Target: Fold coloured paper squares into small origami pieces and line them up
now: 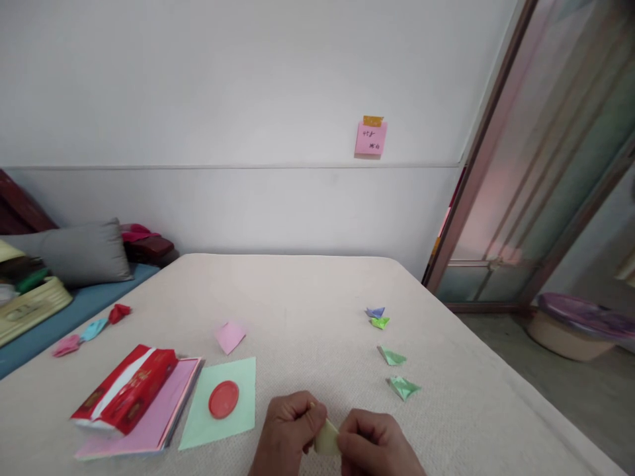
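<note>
Low in the middle of the head view, a small pale yellow piece of folded paper [326, 440] is pinched between both hands. My left hand [292, 426] grips its left corner between thumb and forefinger. On the opposite side, my right hand [372, 439] pinches the right edge, its fingers curled. Part of the paper is covered by the fingers. To the right of the hands lie a green folded paper piece [404, 387] and another green folded piece [392, 356].
Left of my hands, a red disc [223, 399] rests on a mint paper sheet [243, 416]. A red tissue pack [133, 383] lies on stacked coloured paper [163, 413]. Farther off are a pink square [231, 336], a blue folded piece [376, 312] and a lime folded piece [380, 322].
</note>
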Action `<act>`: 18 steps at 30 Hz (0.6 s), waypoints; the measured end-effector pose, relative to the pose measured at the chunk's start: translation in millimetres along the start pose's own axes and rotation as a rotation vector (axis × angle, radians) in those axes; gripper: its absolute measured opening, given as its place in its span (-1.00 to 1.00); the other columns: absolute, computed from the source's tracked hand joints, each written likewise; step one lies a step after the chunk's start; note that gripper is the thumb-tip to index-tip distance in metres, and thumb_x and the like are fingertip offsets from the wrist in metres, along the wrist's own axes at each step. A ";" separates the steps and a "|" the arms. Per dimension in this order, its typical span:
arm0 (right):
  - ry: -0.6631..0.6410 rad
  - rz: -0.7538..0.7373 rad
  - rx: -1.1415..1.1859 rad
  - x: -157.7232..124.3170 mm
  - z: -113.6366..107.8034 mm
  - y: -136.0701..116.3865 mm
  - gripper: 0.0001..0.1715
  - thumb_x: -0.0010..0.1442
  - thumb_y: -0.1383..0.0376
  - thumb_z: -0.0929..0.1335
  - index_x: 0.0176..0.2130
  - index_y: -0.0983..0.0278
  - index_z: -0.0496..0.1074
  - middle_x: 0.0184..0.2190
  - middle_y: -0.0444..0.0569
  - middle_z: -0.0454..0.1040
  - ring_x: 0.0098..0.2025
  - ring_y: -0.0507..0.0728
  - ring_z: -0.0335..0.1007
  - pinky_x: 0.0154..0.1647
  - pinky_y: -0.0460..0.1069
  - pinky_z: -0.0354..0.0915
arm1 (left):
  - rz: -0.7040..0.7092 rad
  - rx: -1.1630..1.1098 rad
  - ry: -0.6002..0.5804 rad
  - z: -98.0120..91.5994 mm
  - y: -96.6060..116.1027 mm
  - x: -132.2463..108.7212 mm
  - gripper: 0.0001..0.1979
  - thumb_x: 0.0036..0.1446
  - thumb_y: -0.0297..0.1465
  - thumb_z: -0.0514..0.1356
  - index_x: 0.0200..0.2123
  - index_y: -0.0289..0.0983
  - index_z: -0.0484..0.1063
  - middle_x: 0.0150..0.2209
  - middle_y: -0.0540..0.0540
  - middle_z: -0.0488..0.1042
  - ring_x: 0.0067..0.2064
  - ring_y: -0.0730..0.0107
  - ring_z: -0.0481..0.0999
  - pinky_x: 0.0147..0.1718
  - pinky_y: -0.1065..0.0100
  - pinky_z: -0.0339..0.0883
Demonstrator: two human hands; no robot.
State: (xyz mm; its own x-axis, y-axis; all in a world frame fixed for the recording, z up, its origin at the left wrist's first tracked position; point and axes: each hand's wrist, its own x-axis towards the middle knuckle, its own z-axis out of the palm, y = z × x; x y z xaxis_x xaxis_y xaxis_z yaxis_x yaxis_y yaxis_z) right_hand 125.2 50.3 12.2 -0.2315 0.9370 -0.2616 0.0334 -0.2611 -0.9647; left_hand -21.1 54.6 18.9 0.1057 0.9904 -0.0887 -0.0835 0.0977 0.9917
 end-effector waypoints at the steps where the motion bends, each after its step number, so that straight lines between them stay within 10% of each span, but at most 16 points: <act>1: -0.009 0.011 -0.025 0.4 -1.2 -0.8 -0.83 -0.12 0.30 0.29 -0.68 0.28 0.30 -0.79 -0.19 0.31 -0.76 -0.09 0.07 -0.75 -0.18 -0.13 | -0.004 0.021 -0.003 -0.3 -1.3 1.1 -0.61 -0.03 -0.14 0.21 -0.70 -0.28 0.30 -0.74 0.10 0.14 -0.63 0.51 0.08 -0.63 0.42 -0.10; 18: 0.073 -0.083 -0.144 -1.8 -8.2 -9.7 -0.70 0.06 0.16 0.25 -0.60 0.24 0.20 -0.73 -0.25 0.23 -0.77 -0.10 0.03 -0.76 -0.16 -0.10 | -0.053 0.138 -0.077 4.1 -5.1 6.2 -0.66 0.00 -0.13 0.18 -0.55 -0.32 0.36 -0.72 0.05 0.32 -0.71 0.59 0.07 -0.68 0.46 -0.14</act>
State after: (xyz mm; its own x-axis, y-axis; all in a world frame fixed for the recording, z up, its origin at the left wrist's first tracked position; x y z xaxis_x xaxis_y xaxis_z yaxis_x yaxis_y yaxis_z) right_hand 133.3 53.1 21.7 -0.1679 0.9697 -0.1776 0.1569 -0.1516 -0.9759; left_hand -16.0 59.8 13.6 0.1826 0.9733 -0.1387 0.0609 0.1296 0.9897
